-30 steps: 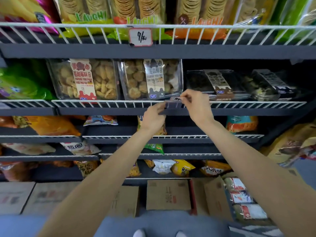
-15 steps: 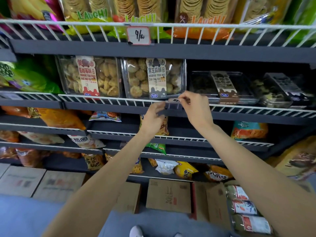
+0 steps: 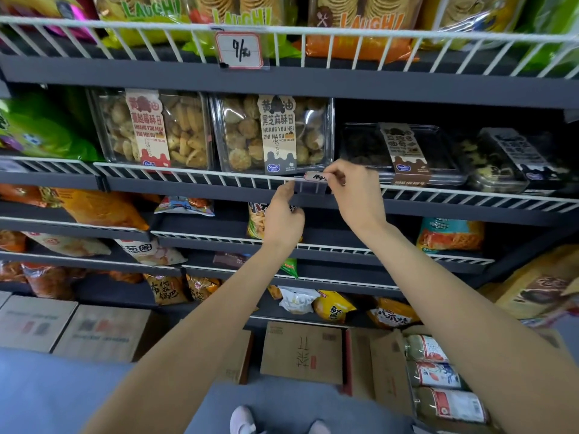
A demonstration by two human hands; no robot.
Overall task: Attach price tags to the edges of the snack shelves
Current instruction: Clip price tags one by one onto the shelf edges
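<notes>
A person's right hand (image 3: 354, 195) pinches a small price tag (image 3: 315, 177) against the white wire shelf edge (image 3: 194, 178) below the black sesame cookie box (image 3: 275, 133), left hand (image 3: 283, 217) steadying its clear holder; light and bendable, the tag looks best held by its ends.

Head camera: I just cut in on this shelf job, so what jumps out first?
Both bare forearms reach up to the second shelf's white wire rail, where the right hand pinches a small price tag at the rail and the left hand rests just below it. Directly behind sits a clear box of round cookies, and on the rail above hangs an already mounted handwritten tag.
</notes>
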